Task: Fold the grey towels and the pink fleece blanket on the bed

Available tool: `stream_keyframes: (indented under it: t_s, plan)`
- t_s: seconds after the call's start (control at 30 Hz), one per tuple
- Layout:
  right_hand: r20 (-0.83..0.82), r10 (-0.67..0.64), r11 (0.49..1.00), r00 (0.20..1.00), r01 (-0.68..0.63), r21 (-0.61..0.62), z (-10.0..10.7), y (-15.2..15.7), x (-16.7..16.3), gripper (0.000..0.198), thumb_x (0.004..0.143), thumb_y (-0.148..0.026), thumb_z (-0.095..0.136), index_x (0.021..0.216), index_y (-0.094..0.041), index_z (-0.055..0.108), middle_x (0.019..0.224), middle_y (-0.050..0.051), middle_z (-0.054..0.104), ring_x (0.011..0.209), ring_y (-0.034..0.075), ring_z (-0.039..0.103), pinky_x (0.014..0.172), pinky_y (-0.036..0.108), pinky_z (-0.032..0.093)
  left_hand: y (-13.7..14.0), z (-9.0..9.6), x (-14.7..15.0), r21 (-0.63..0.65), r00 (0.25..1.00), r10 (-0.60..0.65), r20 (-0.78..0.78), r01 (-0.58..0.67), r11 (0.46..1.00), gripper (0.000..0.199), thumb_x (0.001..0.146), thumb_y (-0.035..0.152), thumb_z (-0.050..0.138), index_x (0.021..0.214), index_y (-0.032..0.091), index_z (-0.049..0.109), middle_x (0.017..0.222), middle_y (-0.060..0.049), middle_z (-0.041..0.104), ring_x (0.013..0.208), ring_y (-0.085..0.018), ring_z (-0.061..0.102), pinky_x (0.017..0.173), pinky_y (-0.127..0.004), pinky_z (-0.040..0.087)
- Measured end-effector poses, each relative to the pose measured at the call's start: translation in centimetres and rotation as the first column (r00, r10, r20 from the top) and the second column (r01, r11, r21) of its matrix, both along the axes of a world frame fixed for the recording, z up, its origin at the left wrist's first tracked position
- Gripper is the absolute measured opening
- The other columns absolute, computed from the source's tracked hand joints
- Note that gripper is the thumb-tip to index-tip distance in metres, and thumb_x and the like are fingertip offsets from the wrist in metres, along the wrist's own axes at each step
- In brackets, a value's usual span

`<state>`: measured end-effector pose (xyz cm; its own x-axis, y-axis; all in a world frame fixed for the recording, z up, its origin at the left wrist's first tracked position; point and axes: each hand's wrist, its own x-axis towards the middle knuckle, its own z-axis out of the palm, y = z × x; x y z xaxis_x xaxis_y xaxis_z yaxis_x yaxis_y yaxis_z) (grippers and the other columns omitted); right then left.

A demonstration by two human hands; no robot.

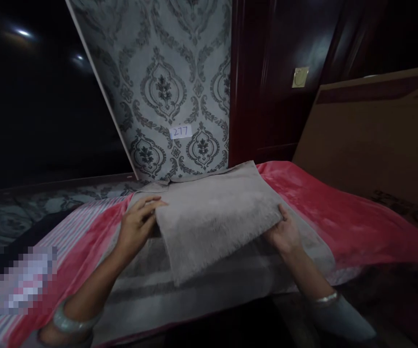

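Observation:
A light grey plush cloth [216,212] with a fuzzy pile is draped in front of me, its near part lifted and hanging over. My left hand [138,224] pinches it by the left edge, the fingertips on top. At the right side, my right hand [284,233] grips the near right corner, thumb above and the other fingers hidden underneath. Below it lies a grey cloth with darker bands [194,299]; I cannot tell whether the two are one piece.
A red plush blanket [324,212] spreads under the grey cloth, with striped fabric [74,217] at the left. Behind stands a patterned wall [165,87] bearing a paper label [180,131] marked 277. A large cardboard box [379,145] leans at the right; a dark screen [38,106] stands left.

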<state>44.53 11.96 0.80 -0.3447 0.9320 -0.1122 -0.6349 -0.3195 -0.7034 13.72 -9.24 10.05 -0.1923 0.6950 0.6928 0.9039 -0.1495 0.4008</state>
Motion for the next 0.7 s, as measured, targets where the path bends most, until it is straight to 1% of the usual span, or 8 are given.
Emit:
stream_keyframes:
  t_s: [0.1,0.2,0.27,0.33,0.37,0.43,0.53,0.7]
  plan:
    - [-0.069,-0.067,0.977,0.995,0.080,0.197,5.1,0.8,-1.4,0.036,0.096,-0.040,0.037,0.111,-0.026,0.067,0.128,0.006,0.066,0.134,0.024,0.050,0.105,0.040,0.048,1.3,3.5,-0.8,0.118,0.999,0.025,0.031,-0.029,0.993,0.020,0.091,0.033,0.058,0.101,0.025,0.073,0.122,-0.006,0.065,0.116,-0.022,0.060,0.104,-0.040,0.048]
    - [-0.059,-0.123,0.920,0.991,0.136,0.369,6.6,0.8,-1.9,0.046,0.096,-0.045,0.031,0.126,-0.028,0.062,0.135,0.005,0.062,0.141,0.024,0.042,0.108,0.041,0.045,1.8,4.7,-1.3,0.213,0.998,0.008,0.061,-0.021,0.977,0.017,0.089,0.032,0.062,0.100,0.027,0.073,0.138,-0.004,0.057,0.129,-0.022,0.052,0.111,-0.040,0.041]
    - [0.015,-0.112,0.932,0.994,0.099,0.350,4.5,0.1,-1.6,0.048,0.093,-0.053,0.035,0.127,-0.030,0.061,0.137,0.004,0.061,0.142,0.026,0.039,0.107,0.045,0.046,1.5,2.6,-1.4,0.203,0.986,-0.006,0.168,-0.028,0.979,0.016,0.084,0.029,0.067,0.098,0.028,0.074,0.148,-0.001,0.051,0.137,-0.024,0.046,0.115,-0.042,0.037]
    - [0.119,-0.043,0.969,0.992,0.012,0.248,0.5,-1.3,-1.0,0.048,0.089,-0.059,0.043,0.121,-0.030,0.063,0.139,0.004,0.060,0.140,0.029,0.042,0.104,0.048,0.049,0.7,-1.7,-1.2,0.110,0.915,0.016,0.402,-0.066,0.992,0.017,0.077,0.026,0.071,0.093,0.028,0.074,0.149,-0.001,0.051,0.141,-0.028,0.042,0.113,-0.043,0.039]
    - [0.166,0.007,0.976,0.986,-0.043,0.212,-1.7,-2.1,-0.6,0.050,0.086,-0.062,0.046,0.119,-0.029,0.064,0.139,0.005,0.060,0.139,0.031,0.043,0.102,0.051,0.050,0.2,-4.3,-1.0,0.017,0.822,0.058,0.567,-0.081,0.997,0.017,0.074,0.024,0.072,0.090,0.027,0.075,0.141,-0.004,0.058,0.138,-0.029,0.046,0.108,-0.041,0.045]
    - [0.193,0.099,0.977,0.976,-0.132,0.165,-5.8,-3.6,0.2,0.053,0.083,-0.065,0.048,0.117,-0.028,0.064,0.137,0.008,0.061,0.137,0.032,0.046,0.100,0.054,0.050,-0.8,-9.1,-0.7,-0.141,0.482,0.149,0.863,-0.053,0.989,0.017,0.070,0.020,0.072,0.086,0.022,0.073,0.115,-0.009,0.071,0.117,-0.030,0.063,0.089,-0.036,0.055]
    - [0.185,0.201,0.966,0.962,-0.226,0.125,-9.0,-4.5,1.5,0.057,0.085,-0.068,0.041,0.119,-0.028,0.062,0.139,0.009,0.060,0.134,0.032,0.048,0.096,0.054,0.051,-1.9,-13.1,-0.4,-0.140,0.089,0.142,0.986,-0.025,0.990,0.029,0.067,0.013,0.069,0.096,0.018,0.070,0.090,-0.005,0.073,0.079,-0.021,0.071,0.069,-0.029,0.057]
    - [0.398,0.153,0.982,0.904,-0.184,0.040,-7.5,-0.7,2.8,0.044,0.079,-0.050,0.060,0.116,-0.027,0.061,0.135,0.009,0.062,0.121,0.030,0.058,0.087,0.046,0.054,-1.5,-12.4,-0.7,-0.120,-0.081,0.119,0.990,-0.006,0.993,0.025,0.074,0.011,0.066,0.098,0.015,0.064,0.083,-0.005,0.073,0.065,-0.018,0.070,0.061,-0.028,0.058]
